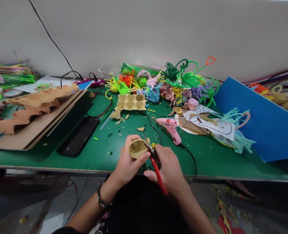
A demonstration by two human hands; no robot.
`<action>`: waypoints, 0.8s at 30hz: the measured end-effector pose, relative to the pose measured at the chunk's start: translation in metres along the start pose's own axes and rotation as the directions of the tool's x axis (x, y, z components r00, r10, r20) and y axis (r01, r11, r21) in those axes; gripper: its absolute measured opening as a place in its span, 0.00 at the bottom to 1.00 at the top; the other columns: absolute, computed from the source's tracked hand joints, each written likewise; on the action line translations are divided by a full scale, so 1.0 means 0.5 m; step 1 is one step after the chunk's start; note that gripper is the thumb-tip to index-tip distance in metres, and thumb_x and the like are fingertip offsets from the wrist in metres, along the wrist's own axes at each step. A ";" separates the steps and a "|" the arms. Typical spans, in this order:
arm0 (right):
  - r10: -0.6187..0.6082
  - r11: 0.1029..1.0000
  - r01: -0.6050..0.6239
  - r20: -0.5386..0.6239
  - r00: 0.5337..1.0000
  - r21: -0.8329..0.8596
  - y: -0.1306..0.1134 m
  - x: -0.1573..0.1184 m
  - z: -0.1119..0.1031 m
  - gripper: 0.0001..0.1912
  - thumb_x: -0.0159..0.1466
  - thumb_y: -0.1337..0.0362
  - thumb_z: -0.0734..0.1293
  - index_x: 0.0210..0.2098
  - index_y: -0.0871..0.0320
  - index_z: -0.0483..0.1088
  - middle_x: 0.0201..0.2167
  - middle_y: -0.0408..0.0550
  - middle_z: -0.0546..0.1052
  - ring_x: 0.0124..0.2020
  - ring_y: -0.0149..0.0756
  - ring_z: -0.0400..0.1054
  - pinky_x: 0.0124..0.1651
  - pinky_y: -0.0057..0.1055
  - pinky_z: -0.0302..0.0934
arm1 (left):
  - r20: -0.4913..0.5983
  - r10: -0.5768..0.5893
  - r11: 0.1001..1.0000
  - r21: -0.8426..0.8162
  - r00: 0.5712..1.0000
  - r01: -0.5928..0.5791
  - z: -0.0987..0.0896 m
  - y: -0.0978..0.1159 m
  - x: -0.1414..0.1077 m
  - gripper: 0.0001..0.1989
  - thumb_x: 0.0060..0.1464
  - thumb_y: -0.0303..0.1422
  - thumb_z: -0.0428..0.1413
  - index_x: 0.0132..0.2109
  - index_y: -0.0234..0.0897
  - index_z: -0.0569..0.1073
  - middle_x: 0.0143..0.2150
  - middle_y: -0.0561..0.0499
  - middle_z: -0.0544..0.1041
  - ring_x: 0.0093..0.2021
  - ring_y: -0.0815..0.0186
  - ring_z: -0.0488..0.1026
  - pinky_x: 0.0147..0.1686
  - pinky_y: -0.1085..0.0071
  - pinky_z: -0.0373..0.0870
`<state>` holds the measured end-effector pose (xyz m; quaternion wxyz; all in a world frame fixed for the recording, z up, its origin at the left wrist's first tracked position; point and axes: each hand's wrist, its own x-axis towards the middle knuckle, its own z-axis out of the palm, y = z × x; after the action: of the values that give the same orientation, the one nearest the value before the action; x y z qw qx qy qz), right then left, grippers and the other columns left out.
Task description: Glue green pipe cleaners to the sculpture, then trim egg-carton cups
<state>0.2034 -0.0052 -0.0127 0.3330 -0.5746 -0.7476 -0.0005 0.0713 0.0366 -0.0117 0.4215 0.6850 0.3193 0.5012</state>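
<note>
My left hand (pixel 128 162) is closed around a yellowish egg-carton cup (pixel 137 149), its hollow side facing me. In my right hand (pixel 169 164) are red-handled scissors (pixel 158 174), their blades at the cup's right rim. A small yellow bit (pixel 153 146) shows beside the blades; what it is, I cannot tell. Just beyond my hands lies a loose scrap of carton (pixel 140 129). Farther back sits the rest of a yellowish egg carton (pixel 131 102), torn at its near left corner. A pink hot glue gun (pixel 170 128) lies to the right of it.
Colourful pipe cleaners (pixel 153 83) are heaped against the wall. A black phone (pixel 78 136) and stacked cardboard with brown egg carton (pixel 39 107) lie left. Paper cut-outs (pixel 217 125) and a leaning blue board (pixel 261 120) stand right. The glue gun's cord (pixel 191 157) runs over the front edge.
</note>
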 end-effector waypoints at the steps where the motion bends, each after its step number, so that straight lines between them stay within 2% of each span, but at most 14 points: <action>1: 0.001 1.000 -0.001 0.002 1.000 0.004 -0.002 0.000 -0.001 0.31 0.55 0.35 0.43 0.24 0.56 0.56 0.18 0.43 0.65 0.18 0.32 0.56 0.23 0.28 0.49 | -0.010 0.001 1.000 0.006 1.000 -0.001 0.000 0.000 -0.001 0.11 0.49 0.33 0.53 0.38 0.39 0.57 0.25 0.58 0.66 0.23 0.71 0.65 0.24 0.75 0.60; 5: -0.006 1.000 0.006 -0.006 1.000 0.001 -0.005 0.001 -0.003 0.31 0.55 0.35 0.43 0.24 0.56 0.55 0.17 0.43 0.65 0.18 0.32 0.56 0.23 0.28 0.48 | -0.032 -0.008 0.999 0.032 0.999 0.009 -0.001 -0.002 -0.003 0.12 0.49 0.34 0.53 0.38 0.39 0.57 0.25 0.58 0.66 0.23 0.71 0.65 0.24 0.75 0.61; 13: 0.015 1.000 -0.015 0.001 1.000 0.021 0.001 0.000 -0.002 0.33 0.55 0.34 0.42 0.23 0.56 0.56 0.17 0.43 0.66 0.18 0.32 0.56 0.23 0.28 0.49 | 0.038 -0.094 0.992 0.089 0.995 0.090 -0.004 0.005 0.001 0.12 0.47 0.35 0.52 0.38 0.38 0.57 0.25 0.58 0.67 0.23 0.71 0.65 0.25 0.75 0.61; 18: 0.051 0.997 -0.055 0.054 0.997 0.057 0.004 -0.001 -0.002 0.34 0.53 0.33 0.43 0.24 0.57 0.58 0.18 0.43 0.66 0.19 0.32 0.57 0.25 0.28 0.49 | 0.052 -0.122 0.988 0.104 0.991 0.116 -0.004 0.003 0.002 0.12 0.47 0.35 0.51 0.38 0.38 0.57 0.27 0.56 0.68 0.25 0.69 0.66 0.27 0.74 0.62; 24: 0.077 0.993 -0.084 0.079 0.994 0.084 0.007 0.001 -0.005 0.34 0.51 0.31 0.44 0.21 0.56 0.55 0.16 0.41 0.63 0.18 0.30 0.52 0.23 0.27 0.46 | 0.075 -0.155 0.983 0.115 0.985 0.146 -0.008 0.000 0.005 0.12 0.47 0.36 0.50 0.38 0.38 0.57 0.27 0.56 0.68 0.26 0.69 0.67 0.28 0.73 0.62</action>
<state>0.2079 -0.0046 -0.0118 0.3290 -0.5886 -0.7353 0.0675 0.0682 0.0396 -0.0100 0.4329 0.7014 0.3792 0.4206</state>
